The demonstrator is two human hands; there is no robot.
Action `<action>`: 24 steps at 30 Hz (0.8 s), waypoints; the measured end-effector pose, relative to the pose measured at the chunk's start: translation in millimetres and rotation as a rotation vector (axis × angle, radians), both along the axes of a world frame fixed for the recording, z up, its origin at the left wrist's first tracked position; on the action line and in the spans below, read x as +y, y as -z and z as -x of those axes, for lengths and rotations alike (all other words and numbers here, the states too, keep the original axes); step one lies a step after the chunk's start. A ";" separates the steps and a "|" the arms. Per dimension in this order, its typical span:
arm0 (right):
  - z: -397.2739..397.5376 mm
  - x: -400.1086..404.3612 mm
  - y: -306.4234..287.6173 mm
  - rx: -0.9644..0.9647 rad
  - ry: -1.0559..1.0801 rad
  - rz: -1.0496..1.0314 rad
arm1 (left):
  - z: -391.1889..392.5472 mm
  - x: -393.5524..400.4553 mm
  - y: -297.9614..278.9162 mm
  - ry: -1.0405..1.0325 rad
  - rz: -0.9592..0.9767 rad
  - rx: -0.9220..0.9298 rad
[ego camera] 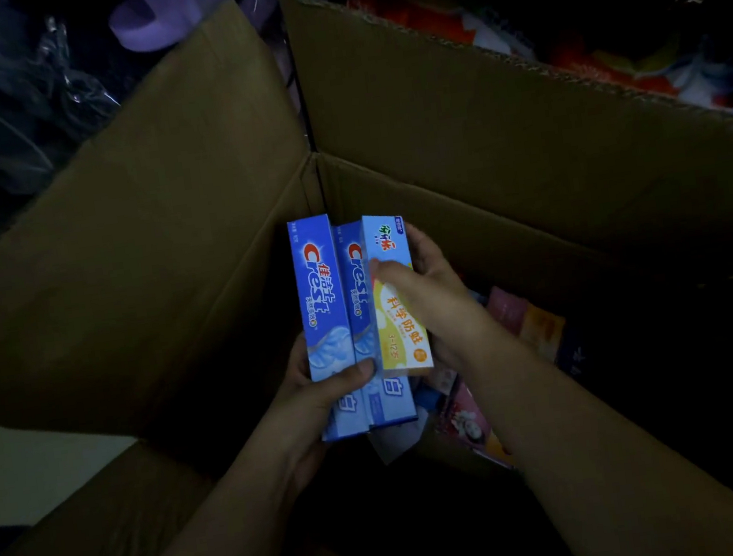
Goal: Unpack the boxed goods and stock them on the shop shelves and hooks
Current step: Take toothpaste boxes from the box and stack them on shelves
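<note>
Over an open cardboard carton [193,234] I hold three toothpaste boxes side by side. Two are blue Crest boxes [322,301], and my left hand [323,389] grips them from below with the thumb across their fronts. The third is a shorter yellow and blue children's toothpaste box [399,315], lying partly over the right Crest box. My right hand [420,280] is closed around it from the right, thumb on its face. More small packs [527,327], pink and orange, lie dim in the carton's bottom to the right.
The carton's flaps stand up at the left [149,175] and at the back right [471,94]. Clear plastic wrap [11,104] lies at the upper left, colourful packaged goods [605,54] behind the right flap. The scene is dark.
</note>
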State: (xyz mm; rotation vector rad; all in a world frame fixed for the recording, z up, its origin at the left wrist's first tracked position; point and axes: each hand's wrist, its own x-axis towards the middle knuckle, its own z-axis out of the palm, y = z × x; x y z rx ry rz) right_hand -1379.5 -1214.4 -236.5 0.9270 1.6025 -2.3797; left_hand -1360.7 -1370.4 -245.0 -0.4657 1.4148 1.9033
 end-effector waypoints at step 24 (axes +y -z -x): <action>-18.0 -31.5 13.8 -0.007 -0.085 0.122 | 11.3 -3.2 -7.7 0.075 0.023 0.032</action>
